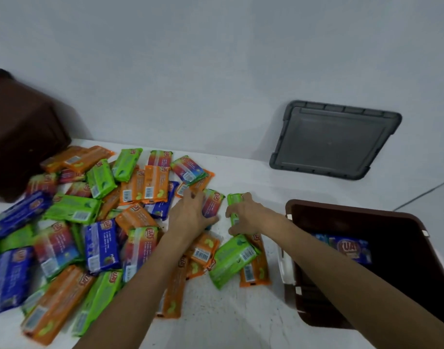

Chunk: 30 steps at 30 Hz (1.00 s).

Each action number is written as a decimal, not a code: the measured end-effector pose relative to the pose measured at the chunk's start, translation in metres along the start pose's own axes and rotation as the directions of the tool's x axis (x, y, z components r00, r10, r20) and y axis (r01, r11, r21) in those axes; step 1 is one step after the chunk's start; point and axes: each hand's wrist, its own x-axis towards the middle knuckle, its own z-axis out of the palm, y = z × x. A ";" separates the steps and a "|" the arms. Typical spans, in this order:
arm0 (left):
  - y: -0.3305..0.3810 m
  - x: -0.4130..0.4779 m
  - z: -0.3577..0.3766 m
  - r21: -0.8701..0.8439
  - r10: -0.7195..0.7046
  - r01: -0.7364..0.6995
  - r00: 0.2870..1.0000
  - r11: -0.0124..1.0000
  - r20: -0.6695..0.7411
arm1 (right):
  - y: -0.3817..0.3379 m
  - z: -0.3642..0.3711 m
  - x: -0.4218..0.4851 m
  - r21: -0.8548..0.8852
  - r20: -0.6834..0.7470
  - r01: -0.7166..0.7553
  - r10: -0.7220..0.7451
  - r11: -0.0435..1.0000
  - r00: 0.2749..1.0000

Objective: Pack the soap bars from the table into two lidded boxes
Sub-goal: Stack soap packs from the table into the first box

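Several wrapped soap bars [102, 227] in green, orange, blue and red wrappers lie heaped across the white table [228, 311]. My left hand [190, 215] grips a red-wrapped soap bar [212, 202] at the pile's right edge. My right hand [243, 215] is closed around a green soap bar [234, 199] standing on edge. An open brown box [397, 227] stands at the right with a blue soap bar [349, 248] inside. A second brown box [22, 132] sits at the far left, tilted beside the pile.
A grey lid [334, 139] leans against the white wall at the back right. A white latch [286, 270] sticks out from the right box's near side. A thin cable [424, 192] runs at the far right.
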 end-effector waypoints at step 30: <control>0.111 -0.069 -0.064 -0.917 0.185 -0.287 0.952 0.276 -0.242 | 0.152 -0.030 -0.202 0.807 -0.455 0.391 0.044 0.443 0.889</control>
